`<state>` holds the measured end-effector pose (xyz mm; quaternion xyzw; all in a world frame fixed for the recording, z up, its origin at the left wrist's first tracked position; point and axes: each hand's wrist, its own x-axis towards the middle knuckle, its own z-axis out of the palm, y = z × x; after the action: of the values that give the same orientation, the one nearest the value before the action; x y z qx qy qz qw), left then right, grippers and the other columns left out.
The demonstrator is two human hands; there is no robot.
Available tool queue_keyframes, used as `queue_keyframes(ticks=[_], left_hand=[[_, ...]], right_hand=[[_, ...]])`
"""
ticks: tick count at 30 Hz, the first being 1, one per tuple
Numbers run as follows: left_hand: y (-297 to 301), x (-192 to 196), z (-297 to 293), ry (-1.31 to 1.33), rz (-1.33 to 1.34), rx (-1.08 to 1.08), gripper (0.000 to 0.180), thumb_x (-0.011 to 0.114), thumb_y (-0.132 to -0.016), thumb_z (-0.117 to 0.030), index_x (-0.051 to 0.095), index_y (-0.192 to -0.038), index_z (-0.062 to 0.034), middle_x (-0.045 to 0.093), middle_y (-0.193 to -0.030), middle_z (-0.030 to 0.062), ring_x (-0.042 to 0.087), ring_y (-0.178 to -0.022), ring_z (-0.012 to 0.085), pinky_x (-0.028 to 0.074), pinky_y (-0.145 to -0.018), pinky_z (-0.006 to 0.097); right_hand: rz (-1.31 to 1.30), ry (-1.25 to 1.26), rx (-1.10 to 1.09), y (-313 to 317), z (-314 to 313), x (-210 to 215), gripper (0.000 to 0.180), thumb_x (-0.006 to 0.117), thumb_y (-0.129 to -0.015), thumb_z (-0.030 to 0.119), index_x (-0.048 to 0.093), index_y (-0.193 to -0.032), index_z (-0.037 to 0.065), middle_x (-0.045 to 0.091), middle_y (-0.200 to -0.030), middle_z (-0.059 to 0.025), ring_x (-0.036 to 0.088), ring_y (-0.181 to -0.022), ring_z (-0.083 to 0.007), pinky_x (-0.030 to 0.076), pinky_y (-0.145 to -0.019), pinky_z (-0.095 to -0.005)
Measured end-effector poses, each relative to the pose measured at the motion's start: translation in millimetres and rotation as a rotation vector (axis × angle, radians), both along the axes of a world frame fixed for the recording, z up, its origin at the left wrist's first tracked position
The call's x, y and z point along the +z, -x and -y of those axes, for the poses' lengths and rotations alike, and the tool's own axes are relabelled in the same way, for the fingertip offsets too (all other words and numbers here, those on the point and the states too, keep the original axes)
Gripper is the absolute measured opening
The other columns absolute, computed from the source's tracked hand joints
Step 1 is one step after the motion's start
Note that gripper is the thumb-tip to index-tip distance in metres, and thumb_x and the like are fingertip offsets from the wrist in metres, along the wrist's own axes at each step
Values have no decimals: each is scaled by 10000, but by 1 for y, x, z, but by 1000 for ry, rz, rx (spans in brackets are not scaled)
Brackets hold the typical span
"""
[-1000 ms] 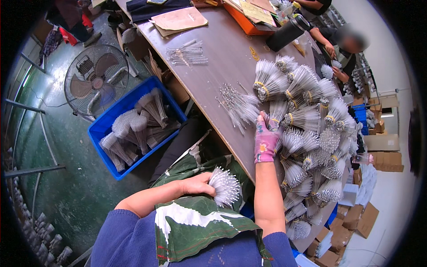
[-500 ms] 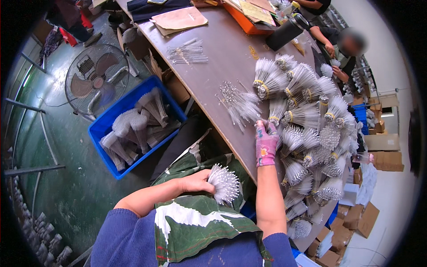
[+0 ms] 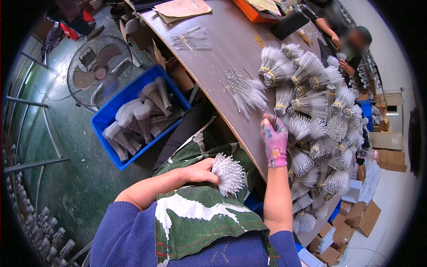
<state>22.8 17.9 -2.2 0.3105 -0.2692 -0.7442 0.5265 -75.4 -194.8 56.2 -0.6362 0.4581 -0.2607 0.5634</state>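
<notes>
My bare left hand (image 3: 202, 171) is closed round a thick bundle of thin wire brushes with white bristles (image 3: 229, 175), their tips fanned upward above my lap. On my right hand (image 3: 275, 141) is a pink flowered glove that leaves the fingertips bare. Its fingers are pinched together over the table's near edge; a thin dark sliver shows between them, too small to name. Just beyond those fingertips lies a loose heap of the same brushes (image 3: 244, 89). To their right are piled many bundles (image 3: 307, 115), several bound with yellow bands.
A smaller group of loose brushes (image 3: 191, 39) lies farther along the brown table (image 3: 218, 40). Yellow bands (image 3: 259, 40) and a black bottle (image 3: 290, 27) are at the back. At left, a blue crate (image 3: 140, 151) holds bundles beside a floor fan (image 3: 100, 71). Another person (image 3: 344, 40) works across the table.
The whole view has shifted slightly. My left hand has tilted the brush bundle a little and raised it. My right hand's fingers have drawn slightly back from the loose heap.
</notes>
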Motion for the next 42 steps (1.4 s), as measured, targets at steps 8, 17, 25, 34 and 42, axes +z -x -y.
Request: queue_keyframes(ticks=[8, 17, 25, 34, 42], left_hand=[[0, -3, 0, -24, -8, -15, 427, 591, -647, -10, 557, -1072, 14, 618, -990, 50, 566, -922, 139, 443, -865, 283], [-1, -11, 4, -1, -61, -93, 460, 603, -648, -57, 542, -1098, 15, 608, -1022, 49, 552, -942, 130, 442, -869, 278], [10, -27, -5, 1, -45, -242, 438, 588, -671, -62, 530, -1098, 17, 595, -1016, 38, 538, -950, 130, 416, -885, 274], [-12, -11, 12, 33, -20, 57, 444, 566, -704, -3, 531, -1146, 5, 599, -1085, 46, 550, -1005, 130, 404, -931, 279], [-38, 6, 30, 158, 170, 287, 486, 636, -739, 30, 500, -1202, -28, 584, -1112, 31, 526, -1028, 125, 401, -931, 297]], right_hand=[[-113, -288, 559, 40, -52, 28, 169, 622, -818, 45, 635, -978, -12, 650, -897, -32, 574, -836, -85, 457, -769, -227], [-148, -117, 718, 45, -57, 45, 157, 624, -806, 29, 640, -958, -11, 652, -893, -52, 584, -847, -103, 460, -781, -248], [-57, 219, 510, 43, -63, 32, 123, 608, -843, 70, 556, -942, 17, 589, -787, -36, 572, -707, -108, 478, -658, -239], [369, -213, -245, -39, 27, 7, 255, 565, -864, 33, 586, -1107, 107, 612, -737, -59, 514, -474, -94, 350, -352, -182], [146, -250, -84, -10, -11, 15, 178, 557, -879, 80, 594, -1052, 57, 606, -721, -33, 488, -471, -55, 331, -383, -158]])
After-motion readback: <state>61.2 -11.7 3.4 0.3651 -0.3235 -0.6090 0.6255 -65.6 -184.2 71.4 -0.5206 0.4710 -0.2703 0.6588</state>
